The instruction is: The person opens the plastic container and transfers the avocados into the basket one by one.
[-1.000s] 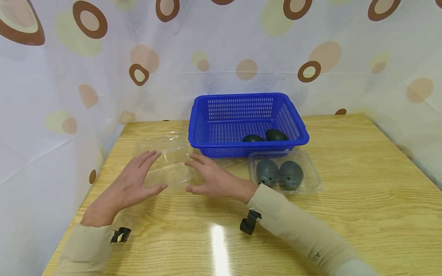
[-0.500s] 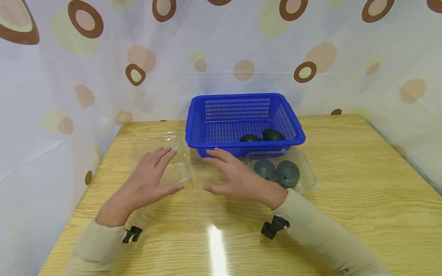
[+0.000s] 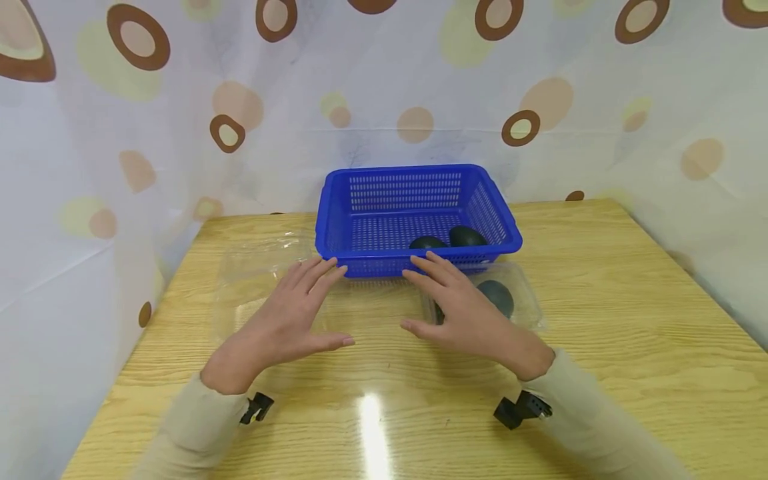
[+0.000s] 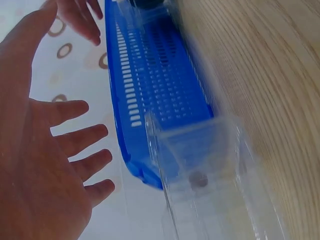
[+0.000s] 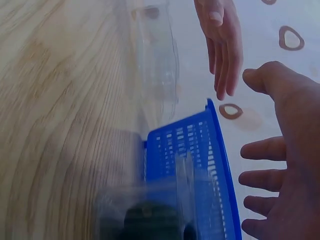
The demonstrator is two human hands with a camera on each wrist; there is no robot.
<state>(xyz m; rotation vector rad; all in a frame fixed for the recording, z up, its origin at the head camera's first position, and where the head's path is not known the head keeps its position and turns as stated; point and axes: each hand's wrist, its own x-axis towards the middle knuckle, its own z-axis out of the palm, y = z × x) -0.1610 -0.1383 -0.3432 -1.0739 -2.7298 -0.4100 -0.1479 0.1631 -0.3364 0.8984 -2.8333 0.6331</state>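
Observation:
My left hand hovers with spread fingers, holding nothing. Beyond it on the table lies a clear plastic clamshell box, whose walls also show in the left wrist view. My right hand is likewise spread and holds nothing. It overlaps a second clear clamshell box in the head view. Inside that box is a dark green avocado, with another mostly hidden behind the hand. Both palms face each other across a gap. A blue perforated plastic basket stands just beyond the fingertips.
Two dark avocados lie in the basket's front right part, one beside the other. A patterned curtain hangs behind and at the sides of the wooden table. Both wrists carry small black cameras.
Both hands have moved right, away from the left clamshell box, and the gap between them has widened. The right hand has come in front of the right clamshell box. The view has shifted slightly.

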